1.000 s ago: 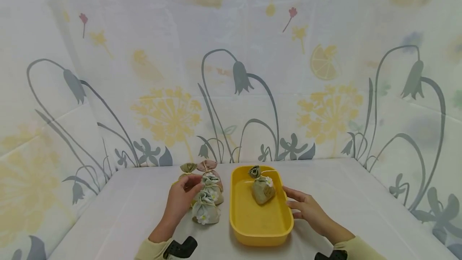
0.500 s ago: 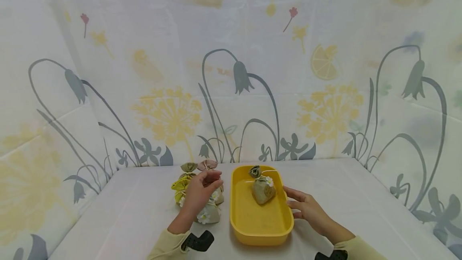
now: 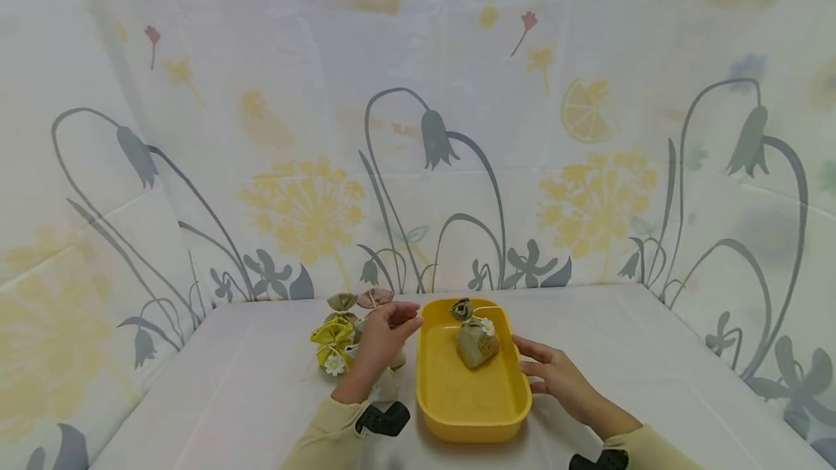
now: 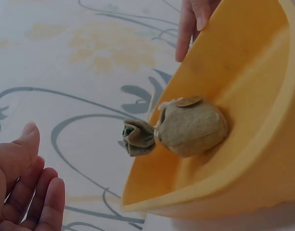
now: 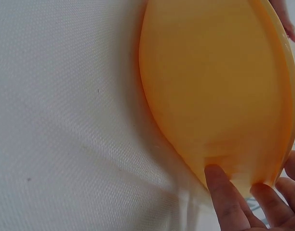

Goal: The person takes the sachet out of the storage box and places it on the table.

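Observation:
A yellow plastic tub (image 3: 469,405) sits on the white-covered table. Inside it, towards the back, lies an olive cloth sachet (image 3: 475,347) with a tied neck, a white cord and a small white flower. My left hand (image 3: 382,343) hovers by the tub's left rim, its fingers loosely bent; the left wrist view shows nothing between thumb and fingers (image 4: 51,202). On the other side, my right hand (image 3: 555,376) touches the outer right wall with extended fingers, and its fingertips (image 5: 215,175) press on the yellow plastic in the right wrist view.
Left of the tub stand several more sachets: a bright yellow-green one (image 3: 334,343) with a white flower, an olive one (image 3: 342,302) and a pink one (image 3: 375,297) behind. Others are partly hidden by my left hand and wrist. A flower-printed cloth (image 3: 418,165) hangs behind the table.
My left hand has moved right, from over the sachets to the tub's left rim, uncovering the yellow-green sachet. The right hand, the tub and the sachet in it have stayed put.

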